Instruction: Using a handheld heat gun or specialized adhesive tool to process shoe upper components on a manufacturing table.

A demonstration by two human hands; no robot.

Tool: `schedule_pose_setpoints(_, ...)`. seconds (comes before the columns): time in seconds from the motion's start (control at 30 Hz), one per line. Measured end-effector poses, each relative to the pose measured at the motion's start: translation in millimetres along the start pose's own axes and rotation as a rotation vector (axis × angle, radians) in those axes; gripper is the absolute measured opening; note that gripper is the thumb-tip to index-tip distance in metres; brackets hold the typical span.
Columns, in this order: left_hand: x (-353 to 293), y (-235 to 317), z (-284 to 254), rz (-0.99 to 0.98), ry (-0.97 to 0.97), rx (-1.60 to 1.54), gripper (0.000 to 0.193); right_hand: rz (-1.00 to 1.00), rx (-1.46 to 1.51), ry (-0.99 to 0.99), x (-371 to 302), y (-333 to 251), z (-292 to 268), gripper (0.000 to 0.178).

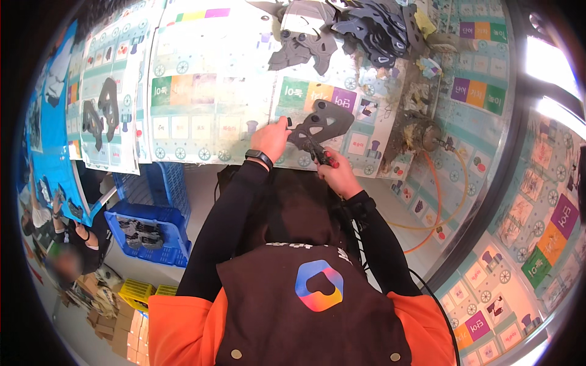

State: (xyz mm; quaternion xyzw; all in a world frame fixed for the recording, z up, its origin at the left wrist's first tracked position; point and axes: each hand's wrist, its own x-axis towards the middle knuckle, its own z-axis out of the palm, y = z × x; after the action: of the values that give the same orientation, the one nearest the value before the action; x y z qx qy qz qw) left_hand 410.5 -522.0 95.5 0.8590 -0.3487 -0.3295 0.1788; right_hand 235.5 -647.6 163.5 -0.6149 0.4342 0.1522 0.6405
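A flat dark grey moulded part with cut-out holes sits over the near edge of the paper-covered table, in front of me. My left hand, a dark watch on its wrist, is closed at the part's left edge, with a small black piece at its fingertips. My right hand grips red-handled cutting pliers, whose dark jaws reach up to the part's lower edge. The exact spot where the jaws meet the part is too small to make out.
A heap of dark grey parts lies at the table's back, similar pieces at the left. Blue crates stand below left. A dirty round fixture with orange and yellow hoses is at right. Another person works far left.
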Motion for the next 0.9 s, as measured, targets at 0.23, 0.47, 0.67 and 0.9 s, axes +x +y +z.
schedule_pose_setpoints(0.23,1,-2,5,0.0,0.007,0.009,0.022,0.019,0.024,-0.013,0,2,1,0.018)
schedule_pose_setpoints(0.47,1,-4,5,0.007,0.014,-0.021,0.021,0.033,0.071,-0.019,2,2,-3,0.018)
schedule_pose_setpoints(0.67,1,0,2,-0.01,0.005,-0.021,0.021,0.018,0.067,-0.038,1,-5,-1,0.017)
schedule_pose_setpoints(0.9,1,2,1,-0.008,-0.001,-0.022,0.02,0.031,0.113,0.026,5,19,-14,0.018)
